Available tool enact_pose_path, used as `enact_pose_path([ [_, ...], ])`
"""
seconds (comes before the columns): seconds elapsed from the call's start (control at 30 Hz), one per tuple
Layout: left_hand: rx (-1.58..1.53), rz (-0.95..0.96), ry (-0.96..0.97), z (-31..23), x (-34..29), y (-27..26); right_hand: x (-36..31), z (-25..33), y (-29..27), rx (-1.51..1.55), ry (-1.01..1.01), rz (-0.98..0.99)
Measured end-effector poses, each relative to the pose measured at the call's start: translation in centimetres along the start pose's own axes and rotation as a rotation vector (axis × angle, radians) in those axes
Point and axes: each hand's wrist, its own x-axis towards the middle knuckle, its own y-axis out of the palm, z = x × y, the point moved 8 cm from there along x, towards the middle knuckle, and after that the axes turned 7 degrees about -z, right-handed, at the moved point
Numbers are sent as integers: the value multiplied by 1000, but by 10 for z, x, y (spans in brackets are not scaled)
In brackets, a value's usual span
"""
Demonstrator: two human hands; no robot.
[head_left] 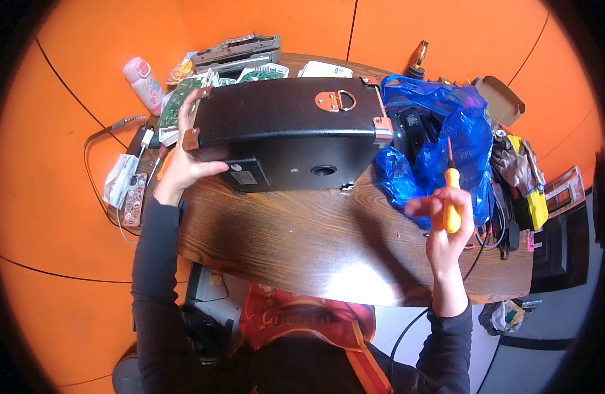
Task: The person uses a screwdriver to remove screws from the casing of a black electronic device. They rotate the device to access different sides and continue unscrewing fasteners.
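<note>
A black speaker box (276, 108) with metal corner pieces and a D-ring on an orange tab stands on the wooden table in front of me. The face toward me has a round hole (323, 171) and a small labelled panel (245, 172). My left hand (182, 161) grips the box's left end, thumb on the near face beside the panel and fingers along the side. Off to the right, clear of the box, my right hand (452, 220) is closed round the yellow handle of a screwdriver (452, 190). Its thin shaft points up and away from me.
A blue plastic bag (460, 141) with black items inside lies right of the box. Green circuit boards (178, 105) and a grey device (240, 52) sit behind it. A pink bottle (145, 85) stands far left, near a power strip (134, 197). Gloves (518, 164) and cables lie far right.
</note>
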Motion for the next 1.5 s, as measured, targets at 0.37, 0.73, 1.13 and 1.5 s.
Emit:
enact_pose_path([
  [0.37, -488, -284, -241, 12, -82, -17, -28, 22, 32, 75, -45, 207],
  [0.73, 261, -346, 846, -66, -203, 29, -111, 7, -5, -210, 244, 168],
  [1.13, 838, -251, 977, -27, -330, 40, -144, -13, -23, -297, 243, 71],
  [1.5, 842, -611, 1238, -40, -305, 57, -150, -22, -23, -276, 245, 124],
])
